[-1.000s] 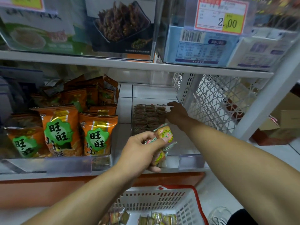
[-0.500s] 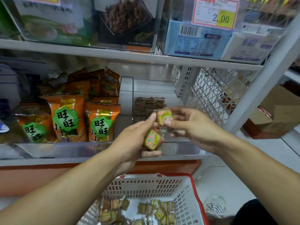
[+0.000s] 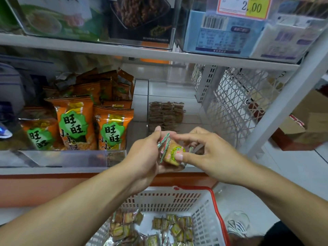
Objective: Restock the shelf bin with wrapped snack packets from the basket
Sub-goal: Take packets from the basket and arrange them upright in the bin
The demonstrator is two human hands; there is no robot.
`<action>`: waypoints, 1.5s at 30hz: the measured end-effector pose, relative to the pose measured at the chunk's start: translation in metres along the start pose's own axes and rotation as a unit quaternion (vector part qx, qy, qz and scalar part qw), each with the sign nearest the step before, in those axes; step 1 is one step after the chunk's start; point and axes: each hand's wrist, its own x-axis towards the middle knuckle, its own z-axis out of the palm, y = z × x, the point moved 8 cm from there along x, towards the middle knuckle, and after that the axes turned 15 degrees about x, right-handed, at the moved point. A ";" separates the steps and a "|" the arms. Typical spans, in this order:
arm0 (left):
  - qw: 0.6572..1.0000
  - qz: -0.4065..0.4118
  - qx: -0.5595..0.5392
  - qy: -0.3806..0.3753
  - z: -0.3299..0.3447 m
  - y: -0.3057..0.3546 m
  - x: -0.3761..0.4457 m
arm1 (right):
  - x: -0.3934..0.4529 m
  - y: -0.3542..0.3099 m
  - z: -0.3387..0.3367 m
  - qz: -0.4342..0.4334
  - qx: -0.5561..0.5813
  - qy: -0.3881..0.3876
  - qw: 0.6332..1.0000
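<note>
At far left, the white shelf board [image 3: 53, 170] carries a clear-fronted bin of orange snack bags [image 3: 113, 128], standing upright in rows behind a transparent lip. Above runs a second white shelf [image 3: 124, 52] with clear boxes and a price tag [image 3: 245, 7] reading 2.00. Right of the orange bags sits the clear shelf bin [image 3: 148, 103], with a small stack of brown packets [image 3: 166, 114] at its back and bare floor in front of them.

Before that bin's front edge, the left hand [image 3: 143, 157] curls its fingers around a bunch of wrapped snack packets [image 3: 173, 154], thumb raised behind their crimped ends. The right hand [image 3: 211, 155] meets it from the right, thumb and fingers pinching the same bunch; both hands touch.

Below, a white basket [image 3: 170, 199] with a red rim holds more packets, loosely heaped. Further right, a white lattice panel [image 3: 237, 107] and a slanted upright post [image 3: 284, 107] close the shelf's end. Beyond lie pale floor tiles [image 3: 292, 167] and cardboard boxes [image 3: 308, 119].
</note>
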 end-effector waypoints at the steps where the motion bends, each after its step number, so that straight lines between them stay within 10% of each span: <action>1: 1.000 0.005 -0.006 0.006 -0.001 0.000 0.001 | -0.001 0.000 0.003 0.000 -0.006 -0.006 1.000; 12: 0.996 0.071 -0.053 0.011 -0.008 0.014 0.003 | -0.004 -0.006 -0.018 -0.040 0.185 -0.054 0.980; 22: 0.988 0.150 -0.009 -0.017 -0.009 0.025 0.000 | -0.003 0.028 -0.012 0.173 0.525 -0.078 0.830; 26: 0.988 0.151 -0.001 -0.002 -0.010 0.025 0.000 | -0.002 0.024 -0.007 0.142 0.507 -0.094 0.845; 31: 0.997 0.068 0.011 -0.037 -0.004 0.018 -0.003 | -0.004 -0.003 -0.026 -0.100 0.180 0.014 0.978; 36: 0.997 0.012 0.018 -0.078 0.001 0.010 -0.006 | -0.016 -0.030 -0.015 -0.278 -0.120 -0.011 0.953; 45: 0.983 0.148 0.110 0.020 -0.019 0.028 -0.003 | -0.006 0.007 -0.025 -0.050 0.304 -0.060 0.950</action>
